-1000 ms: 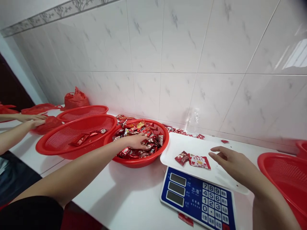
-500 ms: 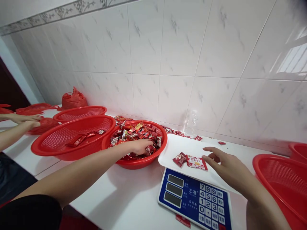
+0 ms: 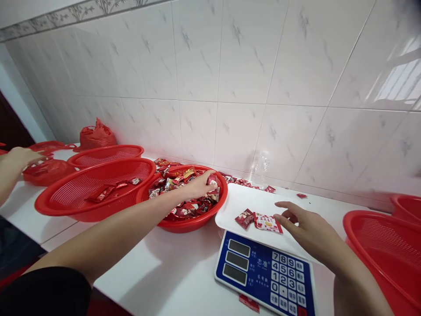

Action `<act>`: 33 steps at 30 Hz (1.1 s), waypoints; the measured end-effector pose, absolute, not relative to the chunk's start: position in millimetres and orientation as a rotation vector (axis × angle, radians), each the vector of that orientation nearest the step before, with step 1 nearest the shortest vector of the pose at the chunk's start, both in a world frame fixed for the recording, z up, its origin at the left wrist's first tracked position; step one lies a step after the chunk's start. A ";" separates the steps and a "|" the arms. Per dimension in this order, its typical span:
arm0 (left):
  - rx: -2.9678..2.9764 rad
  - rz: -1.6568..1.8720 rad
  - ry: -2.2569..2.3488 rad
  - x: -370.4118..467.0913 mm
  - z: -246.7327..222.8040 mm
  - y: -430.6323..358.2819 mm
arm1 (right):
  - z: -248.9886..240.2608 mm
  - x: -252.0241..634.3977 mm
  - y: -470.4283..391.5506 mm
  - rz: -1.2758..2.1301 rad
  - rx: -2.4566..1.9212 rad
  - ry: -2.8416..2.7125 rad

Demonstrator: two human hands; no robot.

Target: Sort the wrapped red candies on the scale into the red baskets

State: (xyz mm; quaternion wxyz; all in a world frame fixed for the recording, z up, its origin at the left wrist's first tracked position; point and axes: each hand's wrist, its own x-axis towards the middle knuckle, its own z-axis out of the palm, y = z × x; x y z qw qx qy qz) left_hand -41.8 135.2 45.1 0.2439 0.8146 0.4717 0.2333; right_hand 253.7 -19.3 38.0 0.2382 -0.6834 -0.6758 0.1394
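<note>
Wrapped snack [image 3: 212, 180] pinched in left hand [image 3: 198, 186], fingers closed on it, over red basket [image 3: 189, 226]; seemingly held near fingertips so it is kept clear of packet pile [image 3: 187, 209]. Right hand [image 3: 304, 224] held open, thumb and finger parted, over scale tray [image 3: 259, 197]; whether printed packet [image 3: 267, 223] is touched cannot be told. Dark red packet [image 3: 244, 218] laid beside it. Basket set just beside tray, likely for short reach.
</note>
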 end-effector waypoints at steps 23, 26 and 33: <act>2.529 0.200 1.308 -21.8 11.2 174.9 | 41.0 247.8 -23.5 0.370 -1.882 -1.899; 2.576 0.207 1.280 -22.6 15.2 175.1 | 39.4 249.0 -22.3 0.357 -1.881 -1.905; 2.506 0.468 1.307 -26.9 45.8 172.9 | 40.6 247.7 -20.3 0.353 -1.883 -1.901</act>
